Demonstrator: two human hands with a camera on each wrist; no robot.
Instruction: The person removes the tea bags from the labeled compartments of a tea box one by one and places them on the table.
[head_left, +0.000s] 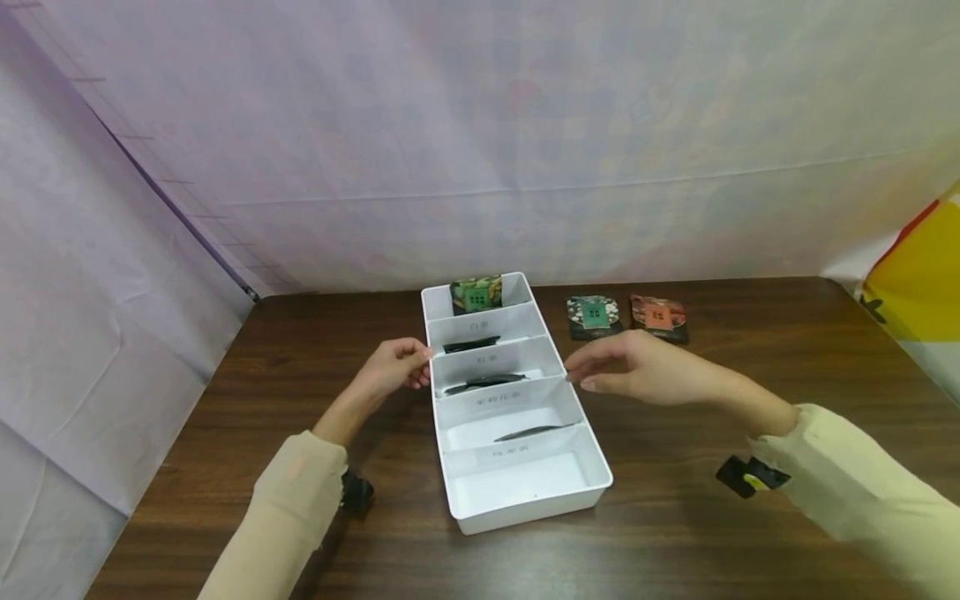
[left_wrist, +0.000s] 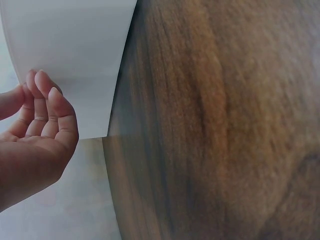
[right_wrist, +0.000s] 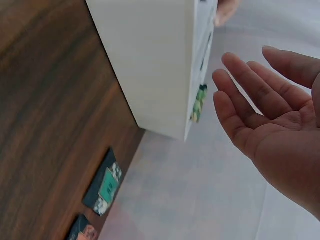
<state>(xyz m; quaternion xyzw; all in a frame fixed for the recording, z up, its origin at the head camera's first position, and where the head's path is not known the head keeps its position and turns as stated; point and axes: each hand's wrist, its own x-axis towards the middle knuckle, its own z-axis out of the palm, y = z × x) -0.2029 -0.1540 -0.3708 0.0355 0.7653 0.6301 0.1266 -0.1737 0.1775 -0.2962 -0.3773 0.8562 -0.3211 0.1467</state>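
White tray dividers [head_left: 525,361], head view only

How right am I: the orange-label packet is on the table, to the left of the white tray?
Only the side is wrong. The orange-label packet is on the table, but to the right of the white tray, as the head view shows.
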